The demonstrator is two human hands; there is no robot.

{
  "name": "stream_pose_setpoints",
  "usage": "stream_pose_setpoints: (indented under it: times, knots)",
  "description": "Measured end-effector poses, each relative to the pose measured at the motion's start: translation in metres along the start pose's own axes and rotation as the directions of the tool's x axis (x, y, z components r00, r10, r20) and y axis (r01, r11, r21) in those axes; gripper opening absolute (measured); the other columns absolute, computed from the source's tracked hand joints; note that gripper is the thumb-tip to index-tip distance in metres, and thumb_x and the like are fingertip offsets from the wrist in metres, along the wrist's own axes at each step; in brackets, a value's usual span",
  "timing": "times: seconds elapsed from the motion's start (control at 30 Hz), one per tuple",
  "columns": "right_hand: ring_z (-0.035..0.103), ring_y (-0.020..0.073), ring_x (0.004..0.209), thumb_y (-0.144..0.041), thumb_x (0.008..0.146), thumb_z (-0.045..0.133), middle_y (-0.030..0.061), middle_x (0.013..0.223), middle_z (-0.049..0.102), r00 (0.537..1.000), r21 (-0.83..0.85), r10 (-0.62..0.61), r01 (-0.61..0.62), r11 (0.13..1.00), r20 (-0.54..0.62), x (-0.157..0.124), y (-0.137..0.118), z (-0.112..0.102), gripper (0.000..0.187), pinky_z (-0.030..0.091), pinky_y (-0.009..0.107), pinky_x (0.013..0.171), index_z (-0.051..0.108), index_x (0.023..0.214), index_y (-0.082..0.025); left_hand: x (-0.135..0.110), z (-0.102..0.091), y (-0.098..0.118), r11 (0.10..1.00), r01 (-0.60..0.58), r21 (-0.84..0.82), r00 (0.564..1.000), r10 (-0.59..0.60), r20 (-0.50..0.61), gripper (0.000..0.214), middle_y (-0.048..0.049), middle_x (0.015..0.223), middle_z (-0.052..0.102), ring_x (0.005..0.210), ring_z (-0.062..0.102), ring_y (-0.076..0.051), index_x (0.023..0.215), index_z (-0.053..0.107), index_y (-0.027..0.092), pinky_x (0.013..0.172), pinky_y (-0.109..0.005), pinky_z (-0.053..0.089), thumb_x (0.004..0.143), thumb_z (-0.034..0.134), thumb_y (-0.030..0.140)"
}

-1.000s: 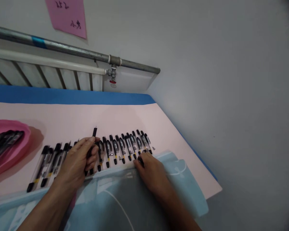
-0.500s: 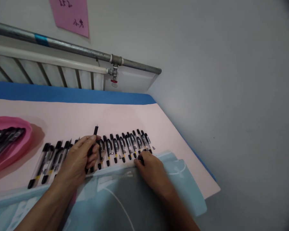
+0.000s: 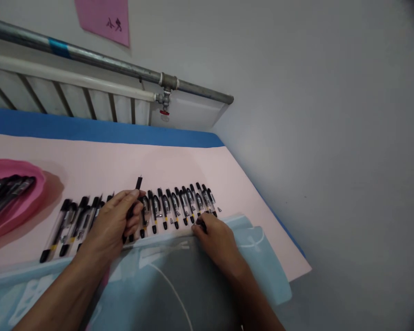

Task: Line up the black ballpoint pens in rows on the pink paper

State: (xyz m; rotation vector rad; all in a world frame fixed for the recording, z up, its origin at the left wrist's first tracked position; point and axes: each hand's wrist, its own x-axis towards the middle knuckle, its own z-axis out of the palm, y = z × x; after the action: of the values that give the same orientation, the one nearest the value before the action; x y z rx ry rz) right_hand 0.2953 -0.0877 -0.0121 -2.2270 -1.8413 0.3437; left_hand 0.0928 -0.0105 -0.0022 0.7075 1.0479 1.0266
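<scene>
Since the frame half a second ago the whole view has slid, so that the pipe, bowl and note sit higher in the picture and the note's upper line of writing is cut off, while both hands keep nearly the same pose. The grey wall (image 3: 313, 115) fills the right side. The pink table (image 3: 175, 161), edged in blue, crosses the middle, and a glossy blue sheet (image 3: 262, 253) covers the bottom centre. At upper left are the radiator (image 3: 98, 103) and, above it, the metal pipe (image 3: 113, 67). The pink bowl (image 3: 24, 214), with more pens in it, stands at the left edge. Left of centre, the left hand (image 3: 119, 216) has its fingers closed round a pen (image 3: 139, 183), its thin tip pointing up. Right of that, the right hand (image 3: 215, 236) rests at the sheet's edge with fingers close together by a dark object, mostly hidden; whether they grip it I cannot tell. The note (image 3: 103, 23) hangs at upper left. Pens (image 3: 153, 211) and shorter caps (image 3: 165, 205) lie in a row across the centre, with small metal bits (image 3: 220, 209) near them.
</scene>
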Motion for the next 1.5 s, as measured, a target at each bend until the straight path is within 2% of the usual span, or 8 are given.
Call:
stream_pose_setpoints:
  times: [0.2, 0.53, 0.67, 0.87, 1.33, 1.5]
  knots:
    - [0.053, 0.0142, 0.074, -0.022, 0.080, 0.048, 0.0015, 0.084, 0.061, 1.000, 0.048, -0.025, 0.025, 0.999, -0.003, 0.000, -0.001, -0.001, 0.009, 0.031, 0.023, 0.062, 0.054, 0.085, -0.020, 0.000, 0.000, -0.001, 1.000, -0.004, 0.004, 1.000, 0.004, 0.006, 0.023, 0.0078, 0.051, 0.041, 0.033, 0.027, -0.001, 0.083, 0.059, 0.018, 0.027, -0.012, 0.018, 0.070, 0.062, 0.037]
    - [0.052, 0.0136, 0.073, -0.022, 0.081, 0.048, 0.0017, 0.082, 0.060, 0.999, 0.041, -0.046, 0.045, 0.998, 0.019, 0.001, 0.001, -0.001, 0.007, 0.031, 0.024, 0.062, 0.055, 0.079, -0.019, 0.001, -0.001, -0.003, 1.000, -0.012, 0.014, 1.000, 0.012, 0.008, 0.022, 0.0072, 0.052, 0.042, 0.033, 0.028, -0.002, 0.083, 0.059, 0.018, 0.028, -0.012, 0.018, 0.071, 0.061, 0.036]
    - [0.051, 0.0130, 0.072, -0.021, 0.080, 0.049, 0.0008, 0.080, 0.059, 0.995, 0.071, -0.094, 0.091, 0.993, 0.036, 0.003, 0.008, -0.001, 0.005, 0.031, 0.023, 0.062, 0.053, 0.079, -0.019, 0.001, -0.001, -0.002, 1.000, -0.004, 0.011, 1.000, 0.004, 0.009, 0.023, 0.0074, 0.052, 0.041, 0.033, 0.028, -0.002, 0.083, 0.059, 0.018, 0.028, -0.012, 0.018, 0.070, 0.062, 0.036]
    - [0.051, 0.0134, 0.075, -0.017, 0.079, 0.049, 0.0014, 0.081, 0.058, 0.972, 0.179, -0.197, 0.172, 0.969, 0.128, 0.010, 0.017, -0.007, 0.004, 0.033, 0.023, 0.065, 0.053, 0.080, -0.018, -0.001, 0.000, 0.000, 1.000, -0.002, 0.014, 1.000, 0.002, 0.001, 0.026, 0.0074, 0.051, 0.042, 0.033, 0.029, -0.002, 0.086, 0.059, 0.017, 0.028, -0.012, 0.018, 0.069, 0.062, 0.037]
    - [0.048, 0.0132, 0.070, -0.016, 0.082, 0.044, 0.0022, 0.077, 0.054, 0.966, 0.129, -0.215, 0.198, 0.972, 0.142, 0.008, 0.016, -0.008, 0.006, 0.033, 0.024, 0.063, 0.046, 0.077, -0.018, 0.000, -0.001, 0.000, 1.000, -0.009, 0.019, 1.000, 0.009, 0.008, 0.023, 0.0070, 0.052, 0.042, 0.033, 0.028, -0.002, 0.082, 0.059, 0.018, 0.029, -0.013, 0.018, 0.070, 0.061, 0.036]
    - [0.049, 0.0132, 0.072, -0.019, 0.084, 0.043, 0.0016, 0.078, 0.055, 0.967, 0.270, -0.223, 0.184, 0.945, 0.121, 0.006, 0.018, -0.013, 0.009, 0.035, 0.024, 0.066, 0.048, 0.078, -0.018, -0.001, 0.001, 0.002, 1.000, -0.003, 0.025, 1.000, 0.003, 0.000, 0.021, 0.0068, 0.052, 0.042, 0.033, 0.029, -0.002, 0.081, 0.058, 0.018, 0.029, -0.013, 0.018, 0.070, 0.061, 0.036]
